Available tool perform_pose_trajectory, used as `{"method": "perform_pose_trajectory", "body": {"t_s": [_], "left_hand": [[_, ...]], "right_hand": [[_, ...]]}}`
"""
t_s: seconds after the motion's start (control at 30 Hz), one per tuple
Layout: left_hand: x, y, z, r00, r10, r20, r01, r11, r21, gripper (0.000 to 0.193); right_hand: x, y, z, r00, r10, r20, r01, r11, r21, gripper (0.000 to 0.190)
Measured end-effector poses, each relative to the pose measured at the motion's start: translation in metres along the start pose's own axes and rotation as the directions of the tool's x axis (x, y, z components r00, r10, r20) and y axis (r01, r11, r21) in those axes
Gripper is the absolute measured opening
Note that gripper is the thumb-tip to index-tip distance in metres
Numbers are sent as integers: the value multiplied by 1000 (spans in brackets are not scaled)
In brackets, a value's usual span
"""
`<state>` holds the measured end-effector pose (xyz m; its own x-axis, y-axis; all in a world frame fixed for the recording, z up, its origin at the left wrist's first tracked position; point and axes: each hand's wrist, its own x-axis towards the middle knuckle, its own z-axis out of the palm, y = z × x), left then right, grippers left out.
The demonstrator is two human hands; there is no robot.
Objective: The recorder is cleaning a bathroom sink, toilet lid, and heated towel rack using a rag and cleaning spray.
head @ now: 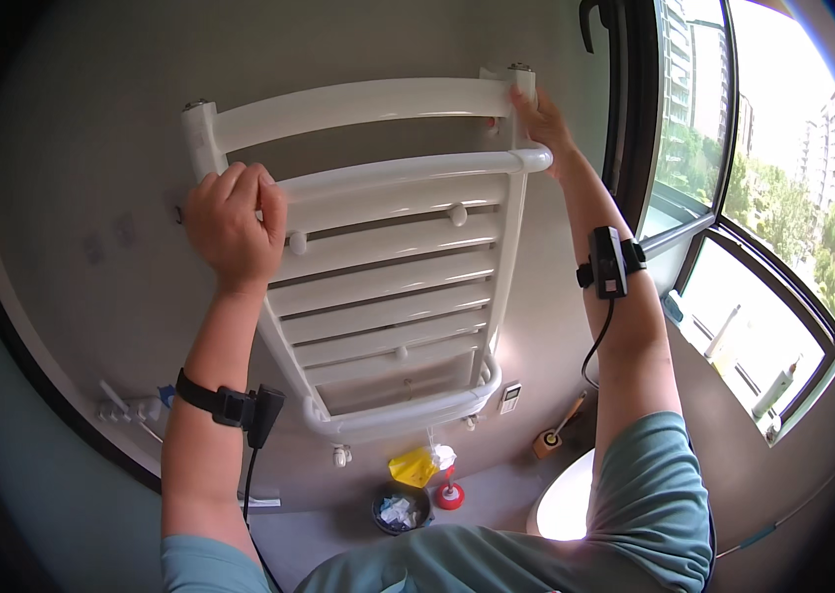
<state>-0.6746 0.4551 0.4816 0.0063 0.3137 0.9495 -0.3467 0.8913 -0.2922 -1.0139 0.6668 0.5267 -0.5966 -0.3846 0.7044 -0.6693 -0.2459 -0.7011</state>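
Observation:
A white ladder-type towel radiator (388, 273) stands in front of a grey wall, its top leaning toward me. My left hand (236, 226) is closed in a fist around the left end of its projecting upper rail (403, 167), near the left upright (199, 141). My right hand (549, 130) grips the right upright (523, 111) near the top, thumb in front and fingers mostly hidden behind. Round white knobs (457, 215) sit on the bars. A curved lower rail (406, 419) juts out at the bottom. Below it shows a valve fitting (341, 455).
An open window (692, 111) is on the right, with bottles on its sill (740, 393). Beneath are a bin with crumpled tissue (399, 511), a red plunger (450, 495), a yellow bag (413, 467), a brush in a holder (548, 443) and a white toilet (566, 497).

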Motion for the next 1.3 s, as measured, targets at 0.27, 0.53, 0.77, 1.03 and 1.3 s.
{"method": "perform_pose_trajectory", "body": {"t_s": [0.27, 0.53, 0.77, 1.03, 1.3], "left_hand": [[-3, -3, -2, 1000, -10, 9, 9, 998, 64, 24], [1, 0, -3, 1000, -16, 27, 15, 999, 37, 27], [2, 4, -8, 995, -25, 101, 21, 999, 33, 27], [-1, -4, -2, 1000, 3, 27, -4, 999, 37, 28], [0, -8, -9, 997, 70, 35, -71, 997, 31, 24]], "right_hand": [[-100, 104, 53, 946, -87, -312, 84, 996, -23, 50], [-211, 120, 85, 944, -203, -259, 42, 854, -519, 73], [-140, 42, 97, 888, -337, -312, 113, 819, -563, 75], [-166, -13, 214, 797, -587, 143, 535, 575, -619, 67], [-108, -23, 198, 722, -576, 383, 661, 412, -627, 30]]}}
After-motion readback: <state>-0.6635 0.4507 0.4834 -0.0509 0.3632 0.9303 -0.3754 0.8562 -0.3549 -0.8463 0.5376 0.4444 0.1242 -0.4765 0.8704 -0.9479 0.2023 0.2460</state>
